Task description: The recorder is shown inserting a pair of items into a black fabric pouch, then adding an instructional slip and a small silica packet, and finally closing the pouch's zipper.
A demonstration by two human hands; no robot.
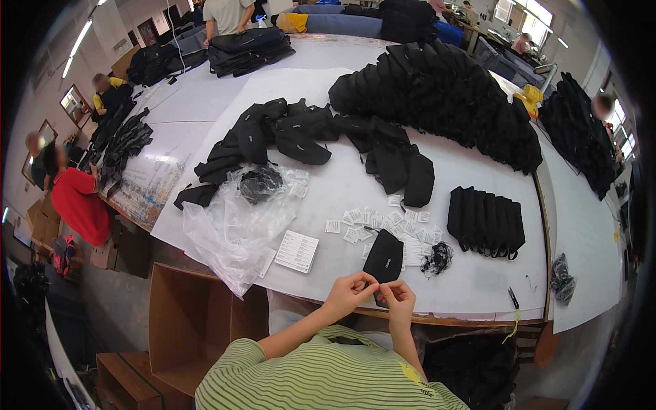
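In the head view, your left hand (352, 290) and right hand (398, 298) are meeting at the near end of a flat black fabric pouch (384, 254) with a small white mark. The fingertips of both hands are closing in a pinch, side by side; what they are grasping is too small to tell. The pouch is lying near the front edge of the white-covered surface (335, 273), its far end pointing away from you.

Beyond and beside the pouch, small white printed paper tags (333, 226) are lying scattered, some overlapping. A tangled bundle of thin black cords (437, 260) is resting just to the right of the pouch. Farther right, a neat row of black fabric pouches (485, 222) is standing packed side by side. Black-handled thread snips (512, 297) are lying near the right front edge, with a yellow-green cord (510, 333) hanging over it.

To your left, a white printed paper stack (297, 251) is lying beside a crumpled clear plastic bag (225, 222), on which a black bundle (260, 184) is showing. Loose black pouches (301, 147) are lying behind, and a large heap of black fabric pouches (437, 102) is covering the far right area.
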